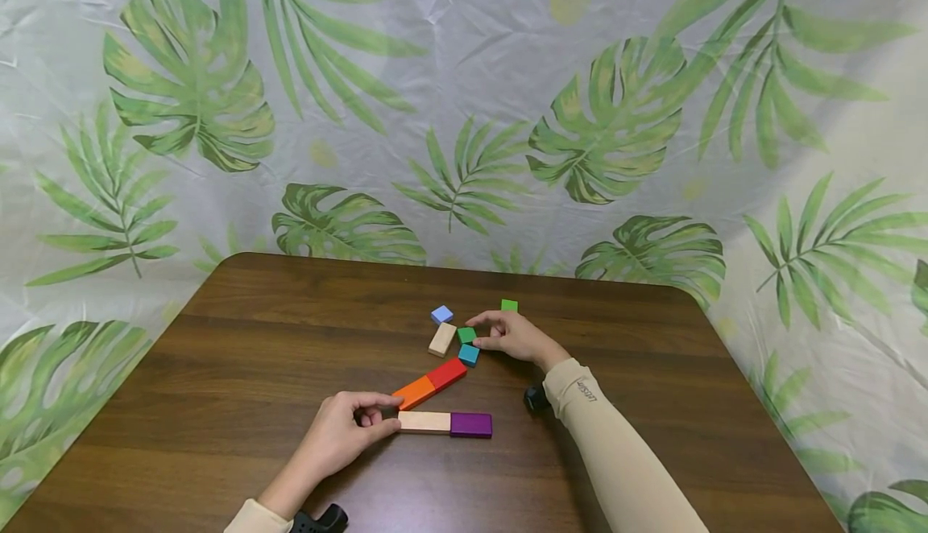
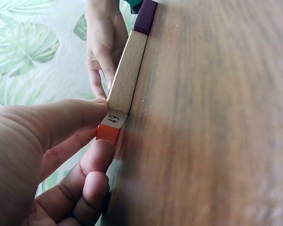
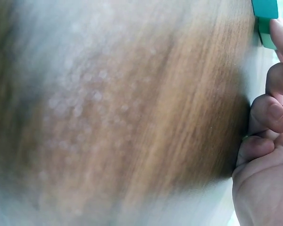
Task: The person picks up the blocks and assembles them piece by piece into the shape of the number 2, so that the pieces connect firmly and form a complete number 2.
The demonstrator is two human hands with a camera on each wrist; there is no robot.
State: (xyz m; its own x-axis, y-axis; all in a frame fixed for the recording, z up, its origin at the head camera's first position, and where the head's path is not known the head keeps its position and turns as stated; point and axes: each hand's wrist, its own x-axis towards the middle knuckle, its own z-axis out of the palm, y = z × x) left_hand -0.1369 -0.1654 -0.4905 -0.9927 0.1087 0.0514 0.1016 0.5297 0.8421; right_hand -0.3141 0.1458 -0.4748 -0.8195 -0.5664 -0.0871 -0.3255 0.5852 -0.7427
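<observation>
My left hand (image 1: 346,434) touches two block ends where they meet: its index finger at the orange block (image 1: 414,393), its thumb at the natural wood block (image 1: 424,423). In the left wrist view, 49 shows on the wood block's end (image 2: 115,118). End to end with that block lies a purple block (image 1: 471,425); a red block (image 1: 446,373) continues the orange one at a slant. My right hand (image 1: 516,336) pinches a dark green block (image 1: 466,336) between thumb and index finger. Against this sits a teal block (image 1: 469,355), which touches the red block's far end.
Beyond the red block lie another natural wood block (image 1: 442,339) and a light blue block (image 1: 441,314). A bright green block (image 1: 510,305) stands behind my right hand. The brown table (image 1: 217,404) ends at a leaf-patterned cloth (image 1: 478,58).
</observation>
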